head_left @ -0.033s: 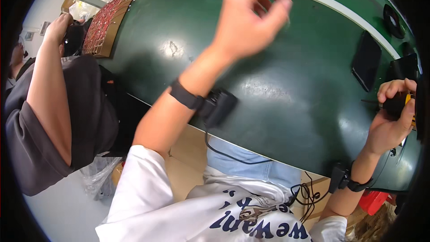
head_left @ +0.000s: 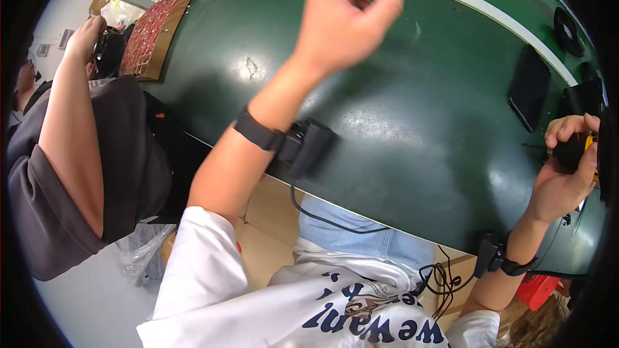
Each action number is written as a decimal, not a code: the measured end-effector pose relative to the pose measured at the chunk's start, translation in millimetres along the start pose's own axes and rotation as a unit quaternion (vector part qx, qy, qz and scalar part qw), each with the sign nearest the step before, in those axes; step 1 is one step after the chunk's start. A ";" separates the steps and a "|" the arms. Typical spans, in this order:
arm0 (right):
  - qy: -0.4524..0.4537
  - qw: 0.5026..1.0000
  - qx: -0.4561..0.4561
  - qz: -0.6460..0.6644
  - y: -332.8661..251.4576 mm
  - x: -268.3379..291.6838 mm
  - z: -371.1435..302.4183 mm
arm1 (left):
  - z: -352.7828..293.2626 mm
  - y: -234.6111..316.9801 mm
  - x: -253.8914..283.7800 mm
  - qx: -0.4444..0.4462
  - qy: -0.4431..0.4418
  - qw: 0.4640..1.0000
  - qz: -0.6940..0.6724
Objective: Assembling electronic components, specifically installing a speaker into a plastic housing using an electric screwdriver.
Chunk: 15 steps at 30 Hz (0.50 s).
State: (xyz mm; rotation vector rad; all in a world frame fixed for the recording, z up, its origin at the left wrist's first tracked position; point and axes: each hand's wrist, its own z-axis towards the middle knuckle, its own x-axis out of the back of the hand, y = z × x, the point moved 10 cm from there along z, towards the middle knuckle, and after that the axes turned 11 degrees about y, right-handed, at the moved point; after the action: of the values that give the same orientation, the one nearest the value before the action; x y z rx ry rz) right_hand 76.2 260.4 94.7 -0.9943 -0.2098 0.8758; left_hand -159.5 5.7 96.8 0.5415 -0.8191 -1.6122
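My left hand [head_left: 345, 16] is raised over the far part of the dark green table [head_left: 412, 154], fingers curled with the tips pinched to the thumb; nothing shows between them. On that wrist is a black band with a black box [head_left: 304, 147] and a trailing cable. At the right edge, my right hand [head_left: 567, 171] is wrapped around a black-handled tool [head_left: 572, 150] with a yellow part, its thin tip pointing left. A flat black slab [head_left: 530, 87] lies on the table just left of and beyond that hand.
A co-worker in a grey shirt [head_left: 122, 154] sits at the left with a raised arm [head_left: 71, 116]. A red-brown gridded tray [head_left: 151, 32] rests at the table's far left, clear bags behind it. A round black part [head_left: 567, 29] and another black slab [head_left: 583, 96] lie far right.
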 end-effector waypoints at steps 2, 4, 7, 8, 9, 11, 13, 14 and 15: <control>0.003 1.000 0.006 -0.016 -10.8 9.4 1.3 | 18.4 6.3 6.4 0.012 -0.026 0.999 0.030; -0.002 1.000 0.003 -0.003 -7.7 10.8 1.3 | 28.6 7.2 21.6 0.009 -0.014 1.000 0.009; -0.009 1.000 0.000 0.003 -4.1 10.3 0.1 | 34.4 0.2 34.7 0.011 0.004 1.000 0.015; 0.006 1.000 -0.011 0.003 -1.1 13.0 -1.1 | 33.0 -2.7 31.9 0.006 -0.018 0.999 0.041; 0.005 1.000 -0.020 -0.002 1.8 14.3 -1.2 | 31.1 -5.0 28.9 0.003 -0.040 0.997 0.066; 0.009 0.999 -0.030 -0.010 6.6 16.2 -2.9 | 28.1 -10.1 33.6 0.016 -0.055 0.995 0.082; 0.017 0.999 -0.028 -0.030 5.0 18.9 -1.9 | 21.7 -10.8 29.4 -0.008 -0.109 0.988 0.110; 0.003 0.999 -0.032 -0.019 5.4 20.4 -0.2 | 18.8 -6.5 34.4 -0.047 -0.120 0.982 0.135; -0.006 0.999 -0.034 -0.009 6.7 22.8 0.4 | 14.1 -5.2 43.8 -0.049 -0.122 0.981 0.140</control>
State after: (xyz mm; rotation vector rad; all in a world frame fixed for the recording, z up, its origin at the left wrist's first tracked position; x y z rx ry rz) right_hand 87.1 278.8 84.5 -1.0485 -0.2600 0.8638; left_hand -182.1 -33.6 105.9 0.1497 -0.9452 -1.4638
